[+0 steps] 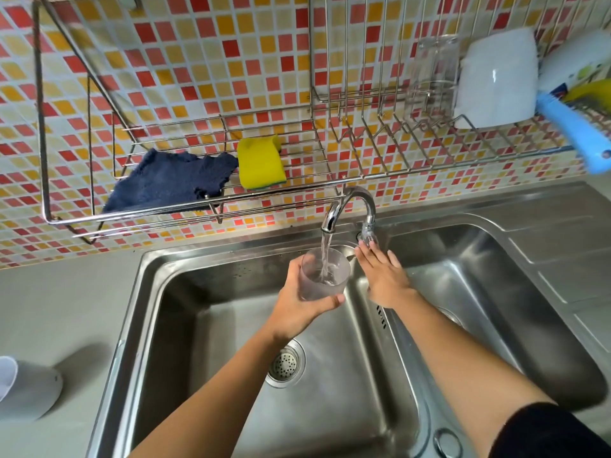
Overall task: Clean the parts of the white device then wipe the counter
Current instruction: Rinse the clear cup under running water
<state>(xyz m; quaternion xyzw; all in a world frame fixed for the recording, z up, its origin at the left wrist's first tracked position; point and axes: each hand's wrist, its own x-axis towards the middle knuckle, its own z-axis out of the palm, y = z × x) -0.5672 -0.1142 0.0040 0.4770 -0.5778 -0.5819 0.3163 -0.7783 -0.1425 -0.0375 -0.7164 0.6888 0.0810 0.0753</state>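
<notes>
Head view: clear cup (324,274) in left-hand grip (297,304)

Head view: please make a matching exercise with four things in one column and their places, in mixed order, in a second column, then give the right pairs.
Things:
1. clear cup
2. yellow sponge
3. dark blue cloth
4. white bowl

Places:
A. upside down in the dish rack, upper right
B. hanging over the front of the wire shelf, left part
C. in the left hand, under the running tap
D. on the wire shelf, just right of the cloth

Pairs: 1-C, 2-D, 3-B, 4-A
</notes>
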